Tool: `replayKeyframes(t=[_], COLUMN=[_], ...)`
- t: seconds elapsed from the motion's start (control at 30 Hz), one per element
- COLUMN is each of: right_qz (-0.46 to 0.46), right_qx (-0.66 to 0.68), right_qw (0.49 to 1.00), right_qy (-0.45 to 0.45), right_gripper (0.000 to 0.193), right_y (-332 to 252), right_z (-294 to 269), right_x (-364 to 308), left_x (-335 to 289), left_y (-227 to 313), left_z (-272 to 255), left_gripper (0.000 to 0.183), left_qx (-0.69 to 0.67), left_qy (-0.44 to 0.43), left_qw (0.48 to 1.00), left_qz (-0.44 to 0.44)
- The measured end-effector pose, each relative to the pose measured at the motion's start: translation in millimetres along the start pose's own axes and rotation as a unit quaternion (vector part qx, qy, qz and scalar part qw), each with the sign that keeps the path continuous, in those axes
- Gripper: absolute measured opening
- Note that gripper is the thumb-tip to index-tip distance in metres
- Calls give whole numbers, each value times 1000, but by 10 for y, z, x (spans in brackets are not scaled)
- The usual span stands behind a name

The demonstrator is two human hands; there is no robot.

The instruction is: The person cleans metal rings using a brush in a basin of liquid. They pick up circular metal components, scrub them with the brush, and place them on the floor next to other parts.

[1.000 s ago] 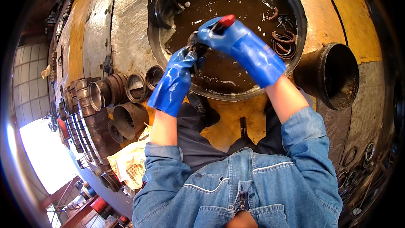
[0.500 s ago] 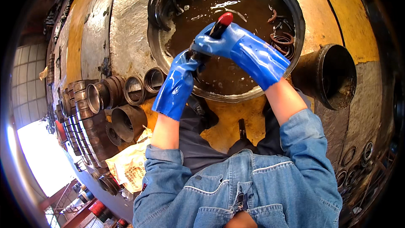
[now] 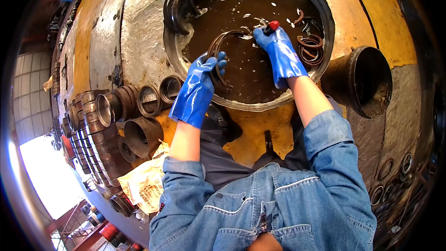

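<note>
My left hand (image 3: 194, 81), in a long blue rubber glove, grips a large, thin brown ring (image 3: 215, 46) at its left side, fingers curled round it. The ring stands tilted above murky brown liquid (image 3: 246, 76) in a wide round tub (image 3: 254, 108). In my right hand (image 3: 273, 44), gloved alike, is a dark tool with a red-ended handle (image 3: 274, 25). Its working end is mostly hidden beside the ring's far edge, so whether they touch is unclear. Dark rings (image 3: 173, 9) lean on the tub's left rim. Smaller reddish-brown rings (image 3: 310, 50) lie inside at right.
Right of the tub lies a large hollow metal cylinder (image 3: 334, 81). Rusty metal sleeves (image 3: 125, 102) crowd the left, with a crumpled yellowish bag (image 3: 145, 183) near my left elbow. Several loose rings (image 3: 377, 195) are at lower right. My legs straddle yellow flooring (image 3: 253, 135).
My hands, together over the tub before, are now apart. The right has moved right with the red-ended tool. The left has turned, its fingers and the ring now in plain sight.
</note>
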State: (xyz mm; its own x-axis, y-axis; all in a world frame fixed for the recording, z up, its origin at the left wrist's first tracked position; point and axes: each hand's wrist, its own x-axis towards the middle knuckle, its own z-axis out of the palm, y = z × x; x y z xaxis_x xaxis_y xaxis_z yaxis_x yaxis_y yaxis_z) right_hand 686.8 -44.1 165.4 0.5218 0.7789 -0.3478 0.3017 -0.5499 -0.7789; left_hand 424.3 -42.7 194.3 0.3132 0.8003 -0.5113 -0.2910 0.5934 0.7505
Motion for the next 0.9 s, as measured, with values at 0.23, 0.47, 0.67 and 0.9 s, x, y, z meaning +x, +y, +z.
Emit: replayKeyframes(t=[0.23, 0.47, 0.67, 0.9], right_qz=[-139, -324, -185, -202], right_qx=[-73, -62, 18, 4], right_qw=[944, 905, 964, 921], right_qy=[-289, -269, -188, -332], right_gripper=[30, 33, 36, 32], right_y=[-647, -843, -788, -879], right_z=[-161, 61, -131, -322], right_x=[-126, -684, -233, -460], left_x=[33, 211, 156, 146], left_y=[78, -78, -46, -59], left_z=[-59, -38, 52, 74], left_gripper=[60, 92, 107, 107], left_qx=[-20, -72, 17, 30], left_qy=[63, 12, 14, 8], left_qw=[995, 996, 998, 997], left_qz=[-71, -49, -54, -68])
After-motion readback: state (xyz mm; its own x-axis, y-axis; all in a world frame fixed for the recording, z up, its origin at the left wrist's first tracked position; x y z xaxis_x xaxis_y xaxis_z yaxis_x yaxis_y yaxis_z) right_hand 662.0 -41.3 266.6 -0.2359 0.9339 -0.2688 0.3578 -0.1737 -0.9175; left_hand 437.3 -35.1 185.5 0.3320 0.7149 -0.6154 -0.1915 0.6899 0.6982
